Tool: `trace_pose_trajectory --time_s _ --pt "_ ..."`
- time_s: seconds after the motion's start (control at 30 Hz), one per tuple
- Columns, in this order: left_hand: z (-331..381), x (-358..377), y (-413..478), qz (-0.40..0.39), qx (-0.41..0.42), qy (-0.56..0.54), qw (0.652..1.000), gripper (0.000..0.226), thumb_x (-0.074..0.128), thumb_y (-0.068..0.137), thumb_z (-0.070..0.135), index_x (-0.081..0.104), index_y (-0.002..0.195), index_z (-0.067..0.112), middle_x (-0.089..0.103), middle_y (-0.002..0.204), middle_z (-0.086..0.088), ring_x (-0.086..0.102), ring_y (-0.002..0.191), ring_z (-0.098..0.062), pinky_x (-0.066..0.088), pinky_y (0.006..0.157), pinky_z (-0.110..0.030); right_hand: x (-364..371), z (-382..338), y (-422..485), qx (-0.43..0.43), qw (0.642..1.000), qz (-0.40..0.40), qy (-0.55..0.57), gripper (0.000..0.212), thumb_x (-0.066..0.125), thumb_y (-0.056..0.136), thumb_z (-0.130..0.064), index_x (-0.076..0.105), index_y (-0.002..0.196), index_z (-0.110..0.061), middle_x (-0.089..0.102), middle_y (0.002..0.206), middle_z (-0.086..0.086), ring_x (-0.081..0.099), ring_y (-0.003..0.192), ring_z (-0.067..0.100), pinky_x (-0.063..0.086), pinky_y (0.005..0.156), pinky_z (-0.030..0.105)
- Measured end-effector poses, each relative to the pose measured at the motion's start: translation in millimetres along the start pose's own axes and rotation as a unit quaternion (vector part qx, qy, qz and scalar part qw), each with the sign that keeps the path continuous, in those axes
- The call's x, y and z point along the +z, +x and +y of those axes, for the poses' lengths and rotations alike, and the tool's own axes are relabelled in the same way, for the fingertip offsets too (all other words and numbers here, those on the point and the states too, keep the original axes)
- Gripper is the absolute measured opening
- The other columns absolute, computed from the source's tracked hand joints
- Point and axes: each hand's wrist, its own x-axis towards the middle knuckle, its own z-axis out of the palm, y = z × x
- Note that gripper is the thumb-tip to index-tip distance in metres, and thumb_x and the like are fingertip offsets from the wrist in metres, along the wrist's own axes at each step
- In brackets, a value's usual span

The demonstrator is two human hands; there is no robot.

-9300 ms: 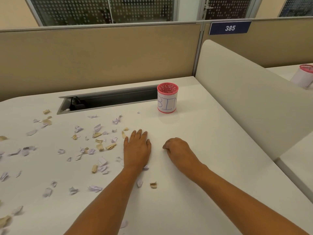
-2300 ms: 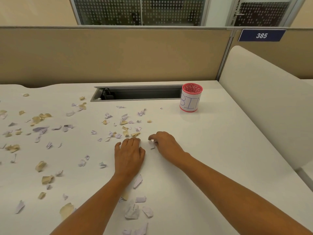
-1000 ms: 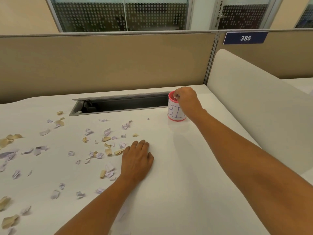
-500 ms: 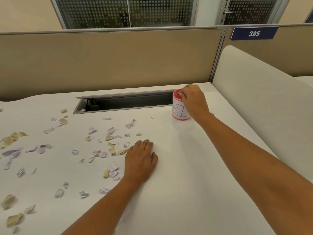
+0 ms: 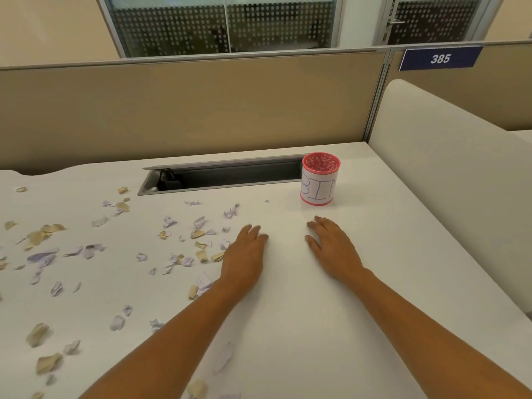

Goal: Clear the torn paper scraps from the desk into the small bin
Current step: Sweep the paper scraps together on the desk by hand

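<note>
Across the left half of the white desk (image 5: 374, 269) lie the torn paper scraps (image 5: 198, 234), dozens of small ragged bits, some pale lilac-white and some tan, many of them creased or curled. They are thickest in a loose band from the far left edge to just beside the left hand (image 5: 244, 257), and a few more lie near the front edge, beside and partly under the left forearm. One tiny fleck lies alone near the bin (image 5: 318, 185), to its left.

That bin is a small round pink cup with a lacy cut-out pattern. A white paper band bearing the hand-drawn blue letters BIN is wrapped round it. It stands upright at the back of the desk, just beside the right end of a long grey cable slot (image 5: 230, 175). Only the patterned inner wall shows through its open top; what is inside cannot be made out. A dark plug or cable sits at the left end of the slot.

Palm down, the left hand lies flat on the desk with its fingers straight and close together, its fingertips blurred and scraps touching its left side. Well apart from the scraps, the right hand (image 5: 334, 249) is also palm down in front of the bin, fingers loosely spread, holding nothing; whether it rests on the surface cannot be told.
</note>
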Motion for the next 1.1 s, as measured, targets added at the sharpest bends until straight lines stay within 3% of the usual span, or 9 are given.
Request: trace_pose_trajectory --time_s 0.13,0.3,0.6,0.9,1.0,1.1 --pt "-14.5 -11.1 25.6 -0.032 -0.047 0.030 0.998 0.053 0.037 0.099 0.013 0.016 0.148 0.014 0.000 0.159 -0.008 -0.004 0.147 -0.026 0.010 0.119 -0.039 1.2 -2.2 -1.2 -0.006 0.999 0.020 -0.024 0.041 0.038 0.097 -0.030 0.042 0.135 -0.015 0.034 0.149 0.005 0.028 0.139 0.019 0.022 0.114 0.031" --pt "-33.2 -19.5 53.2 -0.096 -0.106 0.032 0.989 0.062 0.038 0.099 0.028 0.005 0.149 0.012 -0.007 0.158 -0.012 -0.009 0.146 -0.031 0.009 0.118 -0.042 1.6 -0.9 -2.3 -0.006 0.999 0.029 -0.028 0.040 0.038 0.097 -0.031 0.043 0.134 -0.017 0.036 0.148 0.003 0.030 0.138 0.018 0.023 0.112 0.030" --pt "-25.7 -16.3 85.8 -0.128 -0.101 -0.013 0.987 0.056 0.036 0.100 0.020 0.010 0.149 0.010 0.007 0.158 -0.012 0.013 0.146 -0.029 0.017 0.117 -0.037 3.0 -1.5 -1.1 -0.005 0.999 0.037 -0.029 0.040 0.038 0.096 -0.032 0.044 0.133 -0.018 0.037 0.147 0.002 0.032 0.136 0.017 0.025 0.111 0.030" --pt "0.4 -4.4 120.7 -0.135 -0.039 -0.043 0.989 0.054 0.038 0.099 0.008 0.019 0.148 0.018 0.011 0.158 -0.007 0.018 0.145 -0.028 0.019 0.117 -0.037 3.8 -0.6 -1.0 -0.004 0.999 0.034 -0.027 0.041 0.036 0.096 -0.034 0.041 0.135 -0.020 0.035 0.148 -0.001 0.029 0.138 0.015 0.022 0.114 0.028" --pt "3.3 1.4 123.7 -0.136 -0.030 -0.005 0.990 0.046 0.038 0.100 0.014 0.030 0.145 0.014 0.027 0.154 -0.008 0.031 0.140 -0.028 0.025 0.115 -0.035 3.9 -0.3 -1.1 -0.003 0.999 0.033 -0.027 0.042 0.036 0.096 -0.035 0.041 0.135 -0.021 0.035 0.149 -0.001 0.029 0.138 0.014 0.022 0.114 0.029" --pt "3.4 5.5 121.8 -0.090 -0.029 0.007 0.995 0.037 0.041 0.099 0.017 0.046 0.133 0.006 0.048 0.138 -0.014 0.050 0.124 -0.028 0.037 0.107 -0.032 3.8 -0.5 -1.3 -0.001 0.999 0.032 -0.026 0.042 0.036 0.096 -0.035 0.040 0.136 -0.021 0.034 0.149 -0.001 0.028 0.138 0.014 0.021 0.114 0.028"
